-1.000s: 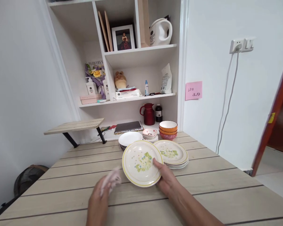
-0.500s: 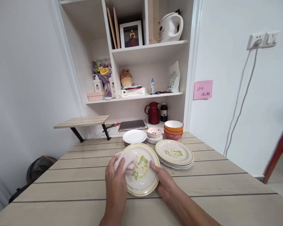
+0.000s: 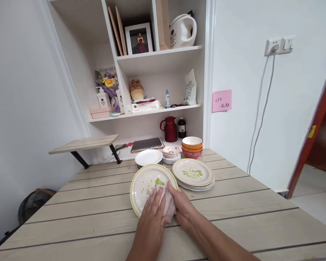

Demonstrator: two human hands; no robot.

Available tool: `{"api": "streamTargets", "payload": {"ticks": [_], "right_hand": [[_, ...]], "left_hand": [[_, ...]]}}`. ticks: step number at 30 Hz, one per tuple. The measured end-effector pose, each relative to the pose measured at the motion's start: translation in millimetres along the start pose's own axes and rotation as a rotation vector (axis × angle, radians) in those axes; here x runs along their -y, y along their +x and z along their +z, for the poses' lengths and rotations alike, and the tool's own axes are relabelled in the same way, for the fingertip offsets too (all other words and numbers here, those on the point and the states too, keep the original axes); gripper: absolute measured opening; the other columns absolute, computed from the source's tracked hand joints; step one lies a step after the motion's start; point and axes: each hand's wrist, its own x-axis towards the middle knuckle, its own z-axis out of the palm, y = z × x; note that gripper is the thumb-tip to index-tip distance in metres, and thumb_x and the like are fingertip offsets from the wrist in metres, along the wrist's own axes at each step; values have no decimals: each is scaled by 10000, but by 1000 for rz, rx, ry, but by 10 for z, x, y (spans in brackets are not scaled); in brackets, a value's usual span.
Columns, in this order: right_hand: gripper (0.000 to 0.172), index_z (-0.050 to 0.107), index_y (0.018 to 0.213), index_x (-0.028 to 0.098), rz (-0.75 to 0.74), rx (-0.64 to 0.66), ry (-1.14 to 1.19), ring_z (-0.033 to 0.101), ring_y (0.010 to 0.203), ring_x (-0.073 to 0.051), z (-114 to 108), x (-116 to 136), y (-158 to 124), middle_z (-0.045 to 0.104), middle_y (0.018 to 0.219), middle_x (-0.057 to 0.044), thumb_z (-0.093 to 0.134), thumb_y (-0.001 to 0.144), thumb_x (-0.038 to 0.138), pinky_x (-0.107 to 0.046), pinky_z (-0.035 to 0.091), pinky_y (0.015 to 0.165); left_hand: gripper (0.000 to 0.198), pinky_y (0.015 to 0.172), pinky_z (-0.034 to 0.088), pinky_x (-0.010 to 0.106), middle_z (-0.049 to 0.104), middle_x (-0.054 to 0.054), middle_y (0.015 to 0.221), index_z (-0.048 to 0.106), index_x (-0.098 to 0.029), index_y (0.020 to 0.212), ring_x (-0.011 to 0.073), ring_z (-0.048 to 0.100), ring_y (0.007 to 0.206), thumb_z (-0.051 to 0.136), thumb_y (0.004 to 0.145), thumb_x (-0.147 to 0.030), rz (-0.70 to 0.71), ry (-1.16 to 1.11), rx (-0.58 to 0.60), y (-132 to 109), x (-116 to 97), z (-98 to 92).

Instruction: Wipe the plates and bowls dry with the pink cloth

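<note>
A cream plate [image 3: 141, 185] with a yellow rim and a green leaf pattern is tilted up over the table in front of me. My right hand [image 3: 182, 204] grips it at the right edge, thumb on the face and fingers behind. My left hand [image 3: 152, 212] presses a pale pink cloth [image 3: 168, 206] against the plate's lower right face, its fingers over the cloth. Just behind to the right lies a stack of similar plates [image 3: 194, 173], the top one showing the same leaf pattern.
Behind the plate stand white bowls [image 3: 149, 157], small pink dishes [image 3: 171, 150] on little plates, and stacked orange bowls [image 3: 192, 143]. A red jug [image 3: 170, 129] and a dark bottle [image 3: 182, 128] are at the back. A small raised shelf [image 3: 83, 143] stands at the left.
My left hand has moved the cloth from the plate's upper left to its lower right, close to my right hand. My right hand still holds the plate. The view has shifted slightly right.
</note>
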Motion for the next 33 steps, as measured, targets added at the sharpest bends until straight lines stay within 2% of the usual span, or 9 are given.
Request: {"api": "streamTargets", "payload": {"ticks": [6, 9, 13, 17, 21, 33], "right_hand": [[428, 722, 962, 112, 14, 50, -55, 751, 816, -244, -9, -6, -6, 782, 895, -141, 636, 866, 520, -319, 588, 734], [491, 713, 1026, 120, 57, 99, -13, 746, 887, -237, 1, 25, -27, 776, 974, -143, 551, 905, 568, -318, 581, 789], [557, 677, 1147, 126, 95, 132, 21, 731, 965, -224, 11, 70, -65, 756, 1087, -137, 519, 909, 604, -317, 561, 865], [629, 663, 1198, 139, 152, 148, 54, 716, 1018, -219, -4, 84, -72, 753, 1113, -110, 447, 915, 657, -334, 530, 941], [687, 661, 1211, 105, 171, 219, 68, 705, 1044, -226, -15, 79, -55, 750, 1116, -122, 386, 931, 668, -343, 494, 994], [610, 652, 1232, 124, 80, 214, 38, 698, 1061, -220, -8, 32, -35, 746, 1132, -112, 392, 960, 605, -363, 455, 1042]], "left_hand": [[779, 1164, 346, 465, 320, 14, 1581, 169, -313, 1547, 221, 269, 1464, 399, 866, -13, 15, 69, -71, -10, 13, 61], [802, 1144, 380, 473, 343, 19, 1570, 180, -308, 1544, 228, 285, 1456, 426, 844, -5, 35, 97, -86, -11, 23, 80], [747, 1107, 434, 471, 397, 39, 1545, 266, -264, 1519, 233, 309, 1446, 441, 841, -1, 65, 133, -122, -9, 28, 68], [692, 1099, 449, 469, 426, 37, 1529, 329, -257, 1490, 232, 316, 1443, 445, 855, -7, 78, 140, -148, -8, 36, 67], [665, 1097, 454, 466, 430, 40, 1525, 358, -249, 1478, 235, 336, 1435, 442, 864, -9, 62, 135, -144, -6, 58, 94], [641, 1070, 478, 448, 454, 49, 1510, 345, -219, 1486, 245, 375, 1416, 447, 881, -34, 90, 208, -197, -12, 96, 85]]}}
